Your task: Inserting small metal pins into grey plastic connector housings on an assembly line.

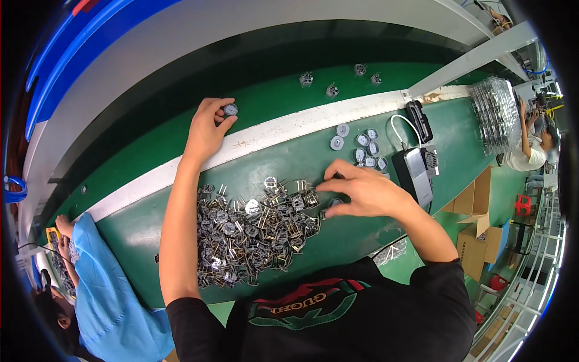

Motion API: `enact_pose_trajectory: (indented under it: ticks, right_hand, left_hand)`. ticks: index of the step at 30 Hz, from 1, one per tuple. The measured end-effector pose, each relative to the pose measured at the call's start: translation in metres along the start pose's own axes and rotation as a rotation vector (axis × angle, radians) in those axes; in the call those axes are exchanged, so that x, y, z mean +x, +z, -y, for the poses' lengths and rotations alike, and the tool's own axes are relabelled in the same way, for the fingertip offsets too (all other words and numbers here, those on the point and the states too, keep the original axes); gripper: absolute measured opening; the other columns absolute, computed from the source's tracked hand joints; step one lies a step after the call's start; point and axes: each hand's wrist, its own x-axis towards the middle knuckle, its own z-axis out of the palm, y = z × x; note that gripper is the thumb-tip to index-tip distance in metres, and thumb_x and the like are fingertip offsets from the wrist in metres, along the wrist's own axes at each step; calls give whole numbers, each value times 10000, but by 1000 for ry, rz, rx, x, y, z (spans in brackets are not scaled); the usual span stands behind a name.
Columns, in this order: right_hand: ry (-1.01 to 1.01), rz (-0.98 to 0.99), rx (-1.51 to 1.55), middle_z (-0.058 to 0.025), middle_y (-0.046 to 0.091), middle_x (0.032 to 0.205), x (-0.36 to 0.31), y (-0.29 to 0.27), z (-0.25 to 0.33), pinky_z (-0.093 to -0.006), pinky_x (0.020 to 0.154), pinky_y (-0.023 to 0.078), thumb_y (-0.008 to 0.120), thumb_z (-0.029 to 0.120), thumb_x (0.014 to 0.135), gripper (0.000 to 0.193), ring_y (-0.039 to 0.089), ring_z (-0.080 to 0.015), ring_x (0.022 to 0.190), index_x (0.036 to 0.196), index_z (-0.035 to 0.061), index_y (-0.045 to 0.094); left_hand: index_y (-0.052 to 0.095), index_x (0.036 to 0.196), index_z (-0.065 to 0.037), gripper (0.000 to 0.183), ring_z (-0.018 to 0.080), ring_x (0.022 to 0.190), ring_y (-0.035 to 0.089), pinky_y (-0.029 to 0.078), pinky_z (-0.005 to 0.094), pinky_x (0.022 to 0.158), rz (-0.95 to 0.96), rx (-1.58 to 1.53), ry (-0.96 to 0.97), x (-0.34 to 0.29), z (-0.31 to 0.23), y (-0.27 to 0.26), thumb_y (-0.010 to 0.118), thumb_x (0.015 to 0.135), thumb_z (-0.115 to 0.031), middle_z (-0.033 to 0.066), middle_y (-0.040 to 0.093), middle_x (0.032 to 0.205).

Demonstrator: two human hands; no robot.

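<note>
My left hand (208, 130) is over the far green strip beyond the white rail, its thumb and fingers pinching a small round grey part (230, 109). Below it spreads a heap of small dark round parts with metal pins (253, 232). At the heap's right edge is my right hand (365, 192), thumb and fingers curved but apart, fingertips beside the nearest parts. A small grey part (333, 203) shows by its thumb; whether they touch is hard to tell. Several round grey parts (362, 140) lie on the green table beyond this hand.
A white rail (271, 125) crosses the table. Several small parts (332, 90) sit beyond it. To the right are a silver-and-black device (412, 175) with a white cable and stacked clear trays (494, 114). A co-worker in a blue garment (114, 289) is at left; cardboard boxes (473, 250) stand right.
</note>
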Motion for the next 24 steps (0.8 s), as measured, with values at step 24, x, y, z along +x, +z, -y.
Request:
enact_pose_trajectory:
  ticks: [24]
  right_hand:
    - [199,-163,532,-48,662,836,98,10,-18,-285,654,508,694,33,922,164,640,-127,729,1087,24,697]
  left_hand:
    - [736,1141,-63,384,150,762,578,515,296,714,-50,-23,-84,0,-23,10,814,766,-34,63,647,993]
